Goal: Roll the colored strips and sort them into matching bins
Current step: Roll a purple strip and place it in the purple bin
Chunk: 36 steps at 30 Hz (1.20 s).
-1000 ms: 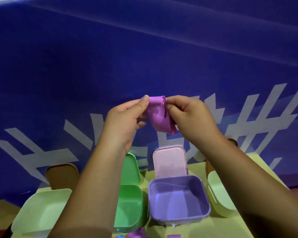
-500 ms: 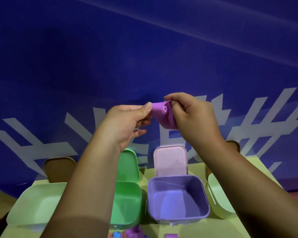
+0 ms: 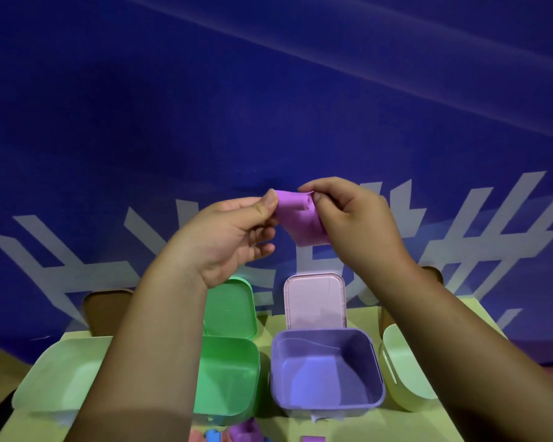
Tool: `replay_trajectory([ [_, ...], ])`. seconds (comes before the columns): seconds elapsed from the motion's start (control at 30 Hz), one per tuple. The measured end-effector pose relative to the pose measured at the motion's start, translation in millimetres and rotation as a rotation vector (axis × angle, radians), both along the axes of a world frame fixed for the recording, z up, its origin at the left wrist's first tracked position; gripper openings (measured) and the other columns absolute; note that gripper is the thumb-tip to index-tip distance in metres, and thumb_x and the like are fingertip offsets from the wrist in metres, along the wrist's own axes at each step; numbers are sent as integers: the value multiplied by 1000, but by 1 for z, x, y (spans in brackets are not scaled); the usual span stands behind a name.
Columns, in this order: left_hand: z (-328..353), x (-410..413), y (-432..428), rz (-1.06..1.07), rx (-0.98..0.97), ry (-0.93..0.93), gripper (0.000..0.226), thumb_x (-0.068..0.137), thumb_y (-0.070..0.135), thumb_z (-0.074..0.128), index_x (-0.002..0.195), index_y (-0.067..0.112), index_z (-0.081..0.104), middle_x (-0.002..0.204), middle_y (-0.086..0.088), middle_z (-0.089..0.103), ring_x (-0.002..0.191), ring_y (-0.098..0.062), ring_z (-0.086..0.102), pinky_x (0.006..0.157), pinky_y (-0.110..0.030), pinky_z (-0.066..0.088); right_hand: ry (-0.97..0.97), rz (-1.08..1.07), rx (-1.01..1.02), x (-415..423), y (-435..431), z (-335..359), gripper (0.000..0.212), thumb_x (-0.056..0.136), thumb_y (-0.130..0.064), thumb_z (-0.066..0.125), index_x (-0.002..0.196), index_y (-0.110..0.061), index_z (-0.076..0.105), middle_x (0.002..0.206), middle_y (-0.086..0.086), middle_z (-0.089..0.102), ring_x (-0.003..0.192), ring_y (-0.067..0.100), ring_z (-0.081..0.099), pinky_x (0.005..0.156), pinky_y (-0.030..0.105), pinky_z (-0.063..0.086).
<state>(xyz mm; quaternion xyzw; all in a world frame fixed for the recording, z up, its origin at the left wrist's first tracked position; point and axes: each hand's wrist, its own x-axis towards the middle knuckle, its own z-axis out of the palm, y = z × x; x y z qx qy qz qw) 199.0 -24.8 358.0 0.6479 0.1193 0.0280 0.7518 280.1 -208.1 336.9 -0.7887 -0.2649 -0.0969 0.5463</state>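
A purple strip [image 3: 300, 218], partly rolled at its top edge, hangs in the air between my two hands. My left hand [image 3: 233, 237] pinches its left top corner with thumb and fingers. My right hand [image 3: 355, 224] pinches the right top corner, fingers curled over it. Below stands the open purple bin [image 3: 326, 406] with its pink lid [image 3: 315, 301] raised behind it. To its left sits the open green bin [image 3: 230, 374] with a green lid [image 3: 230, 307].
Pale green bins stand at the left [image 3: 55, 374] and right [image 3: 406, 374] of the yellow table [image 3: 428, 425]. Brown lids [image 3: 103, 311] rise behind them. Several loose colored strips [image 3: 233, 433] lie at the near edge. A blue banner [image 3: 268, 106] fills the background.
The roll at the strip's top has loosened and spread wider, with my hands a little further apart. The strip hangs flatter between them.
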Motion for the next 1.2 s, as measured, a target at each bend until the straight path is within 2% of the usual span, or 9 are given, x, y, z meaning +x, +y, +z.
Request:
replay_trajectory([
  [0.07,1,-2,0,-33,7,4,43,84,46,73,111,13,75,78,4,62,69,-10,56,66,-27,50,35,32,19,-2,-1,3,32,108,-17,56,103,-41,77,86,-30,72,89,-8,65,71,11,50],
  [0.17,1,-4,-1,-68,45,7,42,88,51,69,105,14,73,79,1,60,71,-12,56,65,-28,49,108,63,44,-3,-3,6,30,108,-19,57,100,-38,79,91,-22,76,89,5,71,82,37,63],
  [0.3,0,-6,0,-112,92,-23,39,90,53,66,96,15,71,80,2,61,75,-12,57,69,-29,48,159,54,94,-2,-5,12,28,106,-20,58,101,-36,81,95,-15,78,94,15,74,86,54,63],
  [0.47,3,-6,-2,-104,93,-102,54,94,53,62,125,12,79,93,-1,67,79,-10,60,73,-27,47,180,88,65,-7,-8,16,28,104,-20,56,94,-31,81,90,-10,78,89,18,74,82,56,63],
  [0.57,3,-4,-2,-55,110,-156,54,98,53,59,130,13,78,106,-10,67,86,-14,59,79,-31,46,192,138,22,-8,-8,13,27,103,-19,55,93,-26,79,88,1,78,91,32,74,80,61,63],
  [0.73,-2,0,-6,129,68,-172,53,93,52,66,118,8,80,79,2,63,69,-8,56,69,-27,47,182,163,-17,-13,-7,12,29,102,-16,53,93,-26,78,87,0,76,91,29,73,83,59,63],
  [0.97,-1,0,-12,257,140,-172,42,103,53,65,101,16,85,75,3,68,72,-11,56,73,-33,47,225,203,22,-24,-5,18,35,108,-20,47,95,-24,79,92,2,77,95,25,73,87,51,63],
  [1.1,1,-3,-11,256,224,-176,44,103,57,64,104,19,85,76,4,69,75,-12,58,77,-38,49,169,193,3,-26,-3,18,27,105,-42,60,94,-23,75,89,6,74,90,30,72,81,60,61],
  [1.2,3,-5,-11,268,304,-179,45,103,58,64,101,17,84,76,4,69,77,-13,60,75,-39,51,142,188,-15,-23,-2,16,19,103,-42,67,99,-26,75,90,2,75,90,26,73,78,57,62],
])
